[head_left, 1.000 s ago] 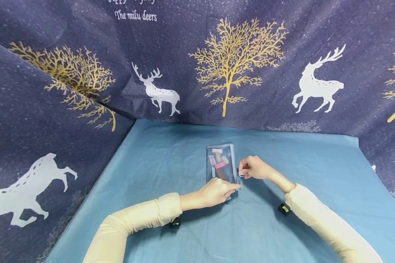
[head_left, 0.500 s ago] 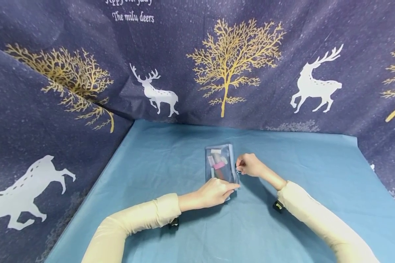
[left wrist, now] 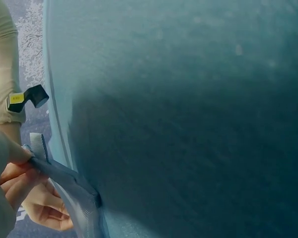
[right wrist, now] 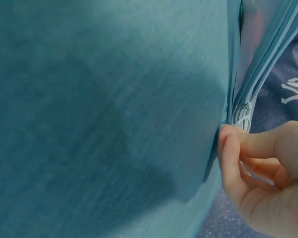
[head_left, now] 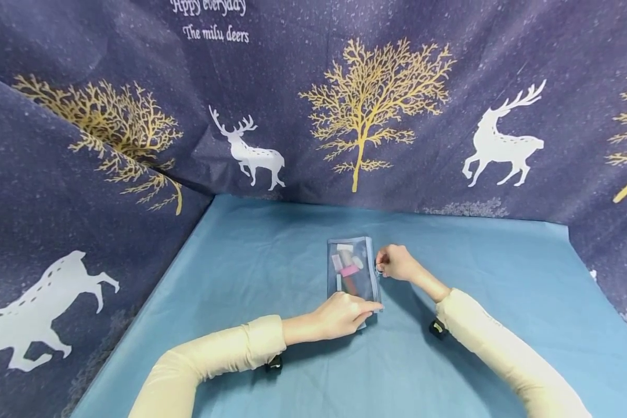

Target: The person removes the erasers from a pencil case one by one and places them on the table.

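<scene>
A clear zip pouch [head_left: 363, 284] lies on the cloth in front of me, with a pale zipped edge along its right side. Through its plastic show a pink piece, a reddish strip and several pale small items. My left hand [head_left: 345, 315] pinches the pouch's near right corner between thumb and fingers. Just beyond it on the right, my right hand [head_left: 399, 263] pinches the pale zipper pull [right wrist: 242, 122] with thumb and index finger. The right wrist view shows the slider on the zip at the fingertips. In the left wrist view, a ribbed zip end [left wrist: 38, 146] sticks out past the left fingers.
Blue cloth [head_left: 251, 255] covers the table. Dark curtains [head_left: 292, 145] with deer and trees stand behind and at the sides. A small black wrist device [head_left: 438, 329] hangs under the right sleeve, and another [head_left: 274, 364] under the left.
My right hand has moved away from me along the pouch's right edge, the zipper pull in its fingers. My left hand keeps its hold on the corner. The head view has shifted slightly.
</scene>
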